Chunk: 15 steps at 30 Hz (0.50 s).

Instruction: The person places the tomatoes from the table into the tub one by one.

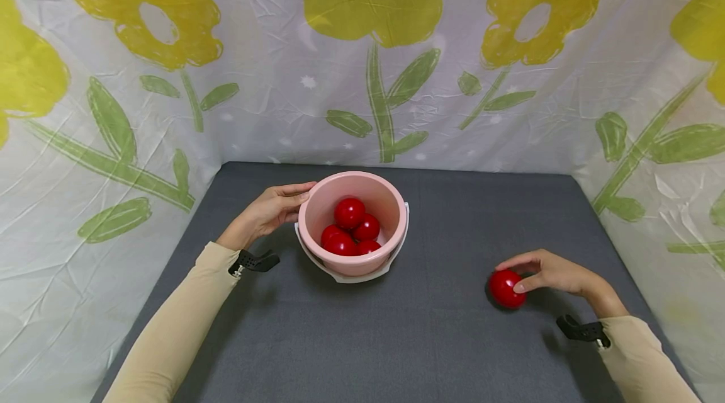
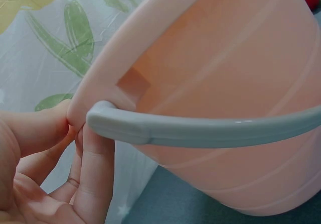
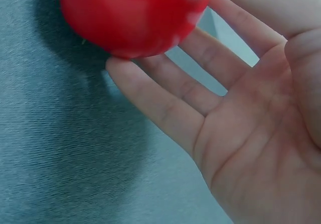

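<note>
A pale pink bucket (image 1: 352, 269) stands left of the table's middle, with its white handle (image 2: 210, 132) hanging down the near side. My left hand (image 1: 274, 209) pinches the bucket's rim at its left side, beside the handle's joint, thumb on one face and fingers beneath. Several glossy red tomato-like balls (image 1: 349, 213) lie heaped in the bucket. Out to the right, another red tomato-like ball (image 1: 504, 290) sits in the grasp of my right hand (image 1: 557, 274), thumb on the near side and fingers over the far side. The right wrist view shows this ball (image 3: 133, 18) against the fingertips.
A dark grey cloth (image 1: 362, 346) covers the table. White sheeting (image 1: 260, 107) printed with yellow flowers rises at the back and along both sides. Black straps (image 1: 255, 262) circle both wrists.
</note>
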### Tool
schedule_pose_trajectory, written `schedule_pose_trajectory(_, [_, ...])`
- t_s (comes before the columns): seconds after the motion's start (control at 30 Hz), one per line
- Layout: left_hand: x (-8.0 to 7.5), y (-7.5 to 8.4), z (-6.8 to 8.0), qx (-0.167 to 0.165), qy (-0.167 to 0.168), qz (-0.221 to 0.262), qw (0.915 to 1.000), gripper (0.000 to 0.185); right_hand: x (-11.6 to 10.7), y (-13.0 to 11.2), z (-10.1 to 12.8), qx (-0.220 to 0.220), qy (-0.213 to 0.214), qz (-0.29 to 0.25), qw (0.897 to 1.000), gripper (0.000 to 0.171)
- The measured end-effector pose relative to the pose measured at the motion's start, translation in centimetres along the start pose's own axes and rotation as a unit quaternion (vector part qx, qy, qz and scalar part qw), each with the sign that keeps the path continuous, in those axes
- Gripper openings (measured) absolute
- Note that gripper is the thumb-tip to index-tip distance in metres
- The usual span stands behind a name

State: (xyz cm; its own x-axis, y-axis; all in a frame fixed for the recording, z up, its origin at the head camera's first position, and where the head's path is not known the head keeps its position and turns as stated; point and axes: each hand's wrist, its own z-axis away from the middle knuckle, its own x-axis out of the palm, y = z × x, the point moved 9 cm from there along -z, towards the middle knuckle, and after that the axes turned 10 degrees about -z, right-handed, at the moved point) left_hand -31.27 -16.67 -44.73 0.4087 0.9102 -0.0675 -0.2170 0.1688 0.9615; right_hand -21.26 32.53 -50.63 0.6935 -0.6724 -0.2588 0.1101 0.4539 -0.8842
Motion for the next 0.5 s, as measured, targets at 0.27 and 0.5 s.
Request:
schedule_pose_trajectory(0.27, [0.0, 0.1, 0.0, -0.002, 0.001, -0.003, 1.0, 0.05, -1.3, -3.2, -0.1, -0.023, 0.015, 0.027, 0.999, 0.048])
schedule_pose_trajectory(0.5, [0.0, 0.0, 0.0, -0.002, 0.001, -0.009, 1.0, 0.051, -2.4, -6.2, -1.2, -0.021, 0.019, 0.036, 0.999, 0.049])
